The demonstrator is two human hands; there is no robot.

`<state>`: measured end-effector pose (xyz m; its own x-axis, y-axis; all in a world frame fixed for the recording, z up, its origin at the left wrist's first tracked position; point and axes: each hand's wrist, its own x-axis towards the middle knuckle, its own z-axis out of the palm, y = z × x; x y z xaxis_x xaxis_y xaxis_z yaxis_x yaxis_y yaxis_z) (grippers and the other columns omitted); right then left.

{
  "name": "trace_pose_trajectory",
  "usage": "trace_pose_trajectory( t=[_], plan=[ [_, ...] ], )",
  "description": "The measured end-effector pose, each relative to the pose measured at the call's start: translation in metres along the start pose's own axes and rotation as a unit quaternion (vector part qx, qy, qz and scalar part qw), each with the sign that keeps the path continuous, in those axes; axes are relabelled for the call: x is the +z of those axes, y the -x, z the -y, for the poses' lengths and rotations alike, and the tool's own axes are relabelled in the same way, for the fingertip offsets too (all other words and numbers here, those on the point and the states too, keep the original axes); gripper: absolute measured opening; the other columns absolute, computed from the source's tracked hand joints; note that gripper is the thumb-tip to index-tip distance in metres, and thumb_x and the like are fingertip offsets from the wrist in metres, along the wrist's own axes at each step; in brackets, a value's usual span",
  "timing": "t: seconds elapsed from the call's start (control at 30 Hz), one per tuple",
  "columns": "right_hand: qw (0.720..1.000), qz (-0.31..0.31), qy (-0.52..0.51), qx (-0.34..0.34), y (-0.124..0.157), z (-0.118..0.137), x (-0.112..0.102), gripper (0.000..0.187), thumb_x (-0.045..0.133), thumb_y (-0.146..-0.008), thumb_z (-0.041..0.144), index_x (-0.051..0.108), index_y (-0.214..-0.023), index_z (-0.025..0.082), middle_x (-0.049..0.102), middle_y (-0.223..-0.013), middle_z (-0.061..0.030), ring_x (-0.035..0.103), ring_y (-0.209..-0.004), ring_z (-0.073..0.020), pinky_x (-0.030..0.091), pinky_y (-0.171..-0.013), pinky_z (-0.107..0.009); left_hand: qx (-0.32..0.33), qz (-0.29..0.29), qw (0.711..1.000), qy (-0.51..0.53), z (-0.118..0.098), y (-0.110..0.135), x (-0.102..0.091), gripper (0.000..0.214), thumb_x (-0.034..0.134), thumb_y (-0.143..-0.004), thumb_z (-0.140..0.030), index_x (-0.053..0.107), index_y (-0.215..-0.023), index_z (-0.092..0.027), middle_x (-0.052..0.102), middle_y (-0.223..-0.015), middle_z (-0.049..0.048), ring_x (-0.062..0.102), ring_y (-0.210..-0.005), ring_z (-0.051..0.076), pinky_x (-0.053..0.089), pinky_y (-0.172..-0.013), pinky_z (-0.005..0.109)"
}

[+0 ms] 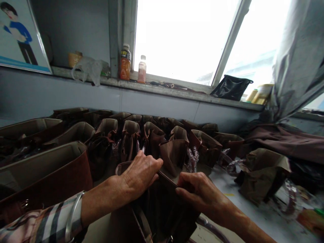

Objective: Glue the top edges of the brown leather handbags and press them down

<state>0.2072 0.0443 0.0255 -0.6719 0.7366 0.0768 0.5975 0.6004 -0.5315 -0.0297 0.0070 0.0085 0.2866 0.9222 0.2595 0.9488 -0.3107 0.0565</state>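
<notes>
Brown handbag [162, 214] sits between both hands: the left hand [139, 177], half-closed, grips one end of its top edge; the right hand [199, 195], fingers curled, pinches the other.

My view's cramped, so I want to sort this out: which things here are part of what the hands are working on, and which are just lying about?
Being worked on:
- left hand and right hand, both on the rim of the dark brown bag

Lying about:
- row of brown bags with tan linings
- crumpled clear plastic
- orange drink bottle and black bag on the windowsill
</notes>
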Motion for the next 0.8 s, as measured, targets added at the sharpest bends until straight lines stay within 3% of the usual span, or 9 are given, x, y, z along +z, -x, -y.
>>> trace_pose_trajectory(
  t=[0.13, 0.23, 0.4, 0.47, 0.67, 0.8],
  plan=[
    [0.995, -0.001, 0.086, -0.044, -0.017, -0.002, 0.005, 0.019, 0.062, -0.095, 0.036, 0.065, -0.085, 0.021, 0.061, -0.075, 0.0002, 0.054, -0.071, -0.0175, 0.038, -0.065, -0.028, -0.008, 0.015, 1.000, -0.016, -0.008, -0.004, -0.007, 0.005, 0.063, -0.092, -0.014, 0.063, -0.094, -0.019, 0.072, -0.087, 0.0056, 0.072, -0.094, 0.028, 0.049, -0.105, 0.050],
    [0.993, -0.014, 0.105, -0.060, -0.034, 0.002, 0.013, 0.009, 0.062, -0.094, 0.027, 0.065, -0.090, 0.021, 0.066, -0.083, -0.0029, 0.058, -0.081, -0.0202, 0.041, -0.072, -0.030, -0.029, 0.048, 0.998, -0.014, -0.014, -0.006, -0.016, 0.009, 0.063, -0.094, -0.013, 0.065, -0.100, -0.019, 0.075, -0.094, 0.0079, 0.073, -0.099, 0.030, 0.047, -0.107, 0.053],
    [0.991, -0.025, 0.109, -0.068, -0.045, 0.000, 0.020, 0.003, 0.064, -0.091, 0.021, 0.064, -0.088, 0.020, 0.067, -0.085, -0.0038, 0.060, -0.084, -0.0217, 0.042, -0.074, -0.031, -0.067, 0.083, 0.994, 0.013, -0.016, 0.002, -0.031, 0.043, 0.064, -0.095, -0.011, 0.054, -0.136, -0.016, 0.074, -0.121, 0.0115, 0.069, -0.115, 0.033, 0.044, -0.109, 0.055],
    [0.991, -0.027, 0.106, -0.071, -0.044, -0.005, 0.019, 0.003, 0.064, -0.091, 0.020, 0.064, -0.088, 0.020, 0.066, -0.084, -0.0030, 0.059, -0.082, -0.0208, 0.042, -0.073, -0.031, -0.074, 0.086, 0.993, 0.029, -0.012, 0.007, -0.033, 0.049, 0.063, -0.096, -0.011, 0.048, -0.142, -0.016, 0.073, -0.122, 0.0108, 0.068, -0.116, 0.033, 0.044, -0.108, 0.054],
    [0.992, -0.017, 0.093, -0.081, -0.038, -0.011, 0.013, 0.011, 0.061, -0.092, 0.022, 0.061, -0.081, 0.021, 0.061, -0.075, 0.0009, 0.053, -0.070, -0.0165, 0.037, -0.066, -0.028, -0.082, 0.036, 0.995, 0.046, -0.003, 0.006, -0.031, 0.035, 0.062, -0.096, -0.010, 0.056, -0.130, -0.018, 0.075, -0.109, 0.0073, 0.071, -0.107, 0.030, 0.049, -0.101, 0.049],
    [0.992, -0.014, 0.087, -0.092, -0.036, -0.009, 0.013, 0.013, 0.060, -0.090, 0.020, 0.057, -0.078, 0.021, 0.056, -0.071, 0.0028, 0.048, -0.064, -0.0143, 0.033, -0.062, -0.027, -0.095, 0.082, 0.992, 0.009, -0.015, -0.007, -0.044, 0.016, 0.062, -0.097, -0.009, 0.064, -0.111, -0.016, 0.078, -0.107, 0.0085, 0.074, -0.107, 0.032, 0.048, -0.103, 0.051]
  ],
)
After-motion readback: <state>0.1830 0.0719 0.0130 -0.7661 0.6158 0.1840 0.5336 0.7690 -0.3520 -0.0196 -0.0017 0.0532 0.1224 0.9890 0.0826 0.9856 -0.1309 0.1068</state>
